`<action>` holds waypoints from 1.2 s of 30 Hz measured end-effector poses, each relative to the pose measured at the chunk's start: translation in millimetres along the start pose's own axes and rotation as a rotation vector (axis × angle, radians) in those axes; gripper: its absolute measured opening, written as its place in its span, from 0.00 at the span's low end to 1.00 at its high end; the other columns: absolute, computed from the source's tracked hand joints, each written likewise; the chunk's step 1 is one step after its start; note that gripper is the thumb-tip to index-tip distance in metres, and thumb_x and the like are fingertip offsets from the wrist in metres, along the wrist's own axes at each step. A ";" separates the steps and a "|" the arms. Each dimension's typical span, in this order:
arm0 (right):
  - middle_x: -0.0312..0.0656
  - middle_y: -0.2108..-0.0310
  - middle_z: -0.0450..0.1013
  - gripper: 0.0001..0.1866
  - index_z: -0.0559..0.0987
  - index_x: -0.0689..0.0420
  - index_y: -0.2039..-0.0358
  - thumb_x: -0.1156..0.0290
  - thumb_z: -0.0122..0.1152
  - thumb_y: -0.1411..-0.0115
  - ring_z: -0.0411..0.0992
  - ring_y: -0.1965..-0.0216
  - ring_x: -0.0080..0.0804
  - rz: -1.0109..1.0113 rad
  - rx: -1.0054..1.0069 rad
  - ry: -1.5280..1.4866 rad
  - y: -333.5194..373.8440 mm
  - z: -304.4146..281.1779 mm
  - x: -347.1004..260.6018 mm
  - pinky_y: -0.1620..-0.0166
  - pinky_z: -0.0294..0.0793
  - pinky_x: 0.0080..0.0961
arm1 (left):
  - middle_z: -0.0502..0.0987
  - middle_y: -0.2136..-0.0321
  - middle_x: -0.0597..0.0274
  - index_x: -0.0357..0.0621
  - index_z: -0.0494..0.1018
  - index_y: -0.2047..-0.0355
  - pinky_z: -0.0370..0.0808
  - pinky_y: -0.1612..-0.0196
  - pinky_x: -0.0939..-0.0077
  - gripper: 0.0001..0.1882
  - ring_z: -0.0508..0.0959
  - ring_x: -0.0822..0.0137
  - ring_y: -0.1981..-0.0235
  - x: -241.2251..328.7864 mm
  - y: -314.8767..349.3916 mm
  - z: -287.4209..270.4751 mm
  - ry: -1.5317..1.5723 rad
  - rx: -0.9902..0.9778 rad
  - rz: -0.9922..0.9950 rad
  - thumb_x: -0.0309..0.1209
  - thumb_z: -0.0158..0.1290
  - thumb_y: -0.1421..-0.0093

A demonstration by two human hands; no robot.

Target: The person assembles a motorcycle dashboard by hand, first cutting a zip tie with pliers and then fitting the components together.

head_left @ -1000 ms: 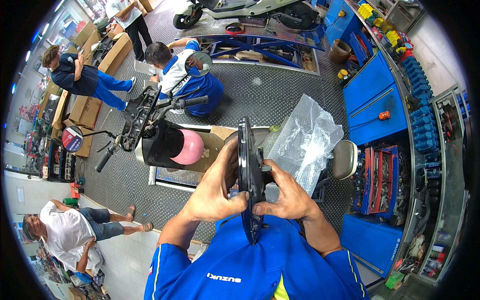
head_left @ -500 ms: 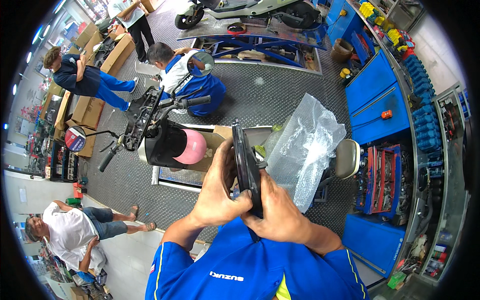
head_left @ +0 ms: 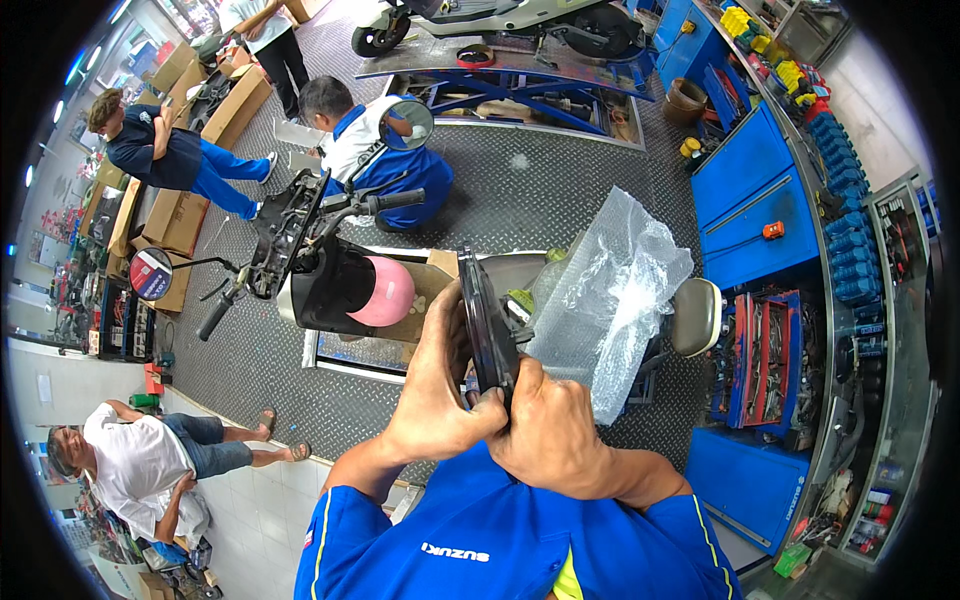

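In front of my chest a flat, black, glossy part [head_left: 484,325] stands nearly on edge; its exact kind cannot be told. My left hand [head_left: 435,390] grips it from the left side, thumb near the lower end and fingers behind. At the lower right edge my right hand [head_left: 550,430] is closed, its fingers curled against the part; whether it also pinches something small is hidden. Beyond my hands is a partly stripped scooter [head_left: 310,285] with bare handlebars and a pink rounded object [head_left: 385,292] behind its front shield. Clear bubble wrap [head_left: 610,300] lies over its rear.
A person [head_left: 375,150] crouches beyond the handlebars; others stand at the far left and lower left. On the right are blue cabinets [head_left: 750,215] and a red-and-blue tool rack [head_left: 765,360]. Another scooter [head_left: 500,25] rests on a lift at the back. Cardboard boxes [head_left: 180,220] line the left.
My right hand has curled its fingers and turned at the part's lower edge. The part has shifted slightly downward and left. My left hand keeps its grip.
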State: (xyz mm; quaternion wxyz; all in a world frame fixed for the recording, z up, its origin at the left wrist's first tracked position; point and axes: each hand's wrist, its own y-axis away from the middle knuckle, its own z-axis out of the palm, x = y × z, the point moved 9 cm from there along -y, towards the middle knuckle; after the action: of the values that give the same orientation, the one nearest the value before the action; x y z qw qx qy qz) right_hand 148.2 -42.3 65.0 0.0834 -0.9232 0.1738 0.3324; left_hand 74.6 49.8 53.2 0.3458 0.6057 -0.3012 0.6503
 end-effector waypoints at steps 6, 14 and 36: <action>0.61 0.79 0.77 0.20 0.70 0.71 0.64 0.67 0.68 0.41 0.81 0.78 0.60 -0.031 0.031 0.006 1.2 1.8 -1.8 0.72 0.82 0.53 | 0.61 0.32 0.40 0.31 0.40 0.23 0.61 0.25 0.58 0.58 0.65 0.52 0.28 0.7 -1.4 -0.2 -0.012 0.010 -0.010 0.21 0.58 0.52; 0.59 0.81 0.76 0.21 0.71 0.71 0.62 0.65 0.69 0.40 0.80 0.77 0.61 -0.025 0.021 -0.085 -3.2 -1.3 7.6 0.71 0.81 0.52 | 0.65 0.35 0.45 0.30 0.46 0.24 0.67 0.30 0.58 0.57 0.70 0.55 0.34 3.6 -16.2 -4.4 0.004 -0.084 0.024 0.24 0.64 0.51; 0.58 0.77 0.79 0.25 0.72 0.73 0.58 0.59 0.67 0.32 0.82 0.73 0.62 -0.152 -0.231 -0.267 -12.9 -2.3 15.7 0.67 0.81 0.51 | 0.80 0.49 0.56 0.34 0.60 0.33 0.75 0.38 0.66 0.57 0.80 0.65 0.47 -29.1 -24.0 -12.3 0.215 -0.179 -0.144 0.42 0.83 0.55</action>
State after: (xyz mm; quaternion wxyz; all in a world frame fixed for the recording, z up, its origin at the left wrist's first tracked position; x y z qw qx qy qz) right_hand 165.7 -35.2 57.1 0.0241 -0.8847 0.0515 0.4627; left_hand 87.8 71.2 22.5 0.4741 0.5196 -0.2750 0.6555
